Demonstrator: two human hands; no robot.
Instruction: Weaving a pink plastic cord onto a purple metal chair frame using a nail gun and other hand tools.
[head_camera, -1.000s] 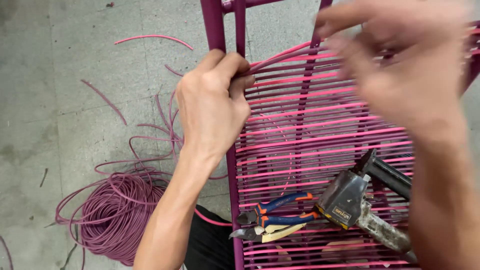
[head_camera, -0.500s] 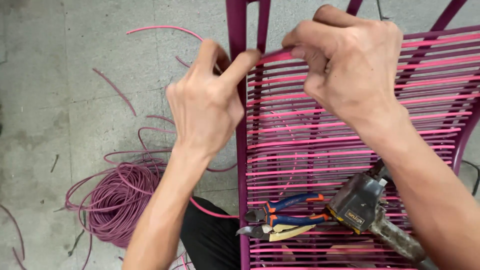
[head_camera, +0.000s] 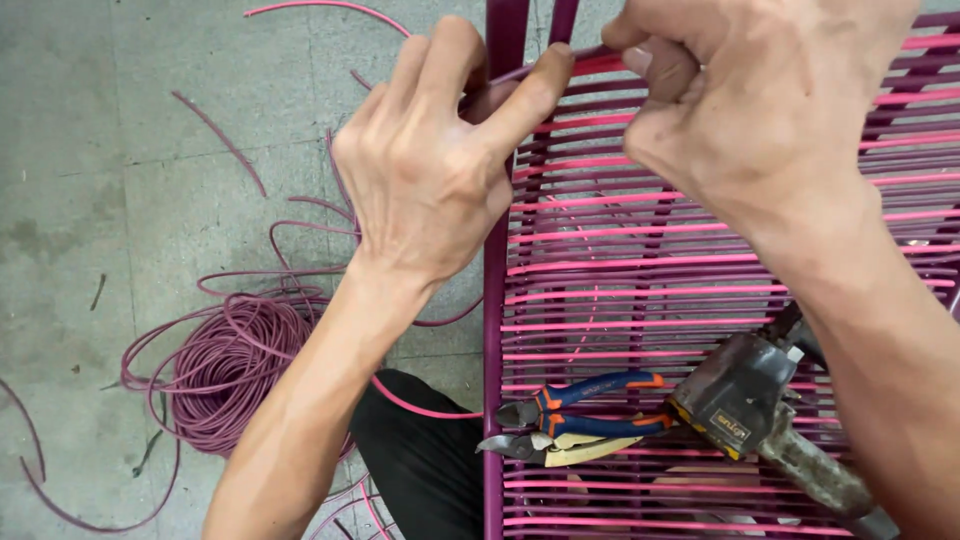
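My left hand (head_camera: 430, 170) pinches a pink plastic cord (head_camera: 585, 65) where it wraps the dark magenta frame bar (head_camera: 494, 300) of a woven chair panel. My right hand (head_camera: 760, 110) is closed on the same cord a little to the right, pulling it across the top rows. The panel (head_camera: 640, 260) is strung with many parallel pink cords.
Blue-and-orange pliers (head_camera: 580, 405) and a worn hammer (head_camera: 770, 420) lie on the woven cords at the lower right. A coil of purple-pink cord (head_camera: 225, 375) and loose cut pieces lie on the grey concrete floor (head_camera: 100, 200) at the left. My dark trouser leg (head_camera: 420, 460) is below.
Both hands now sit closer together at the frame bar, larger in view. The right hand has come down to the top cord and closed on it.
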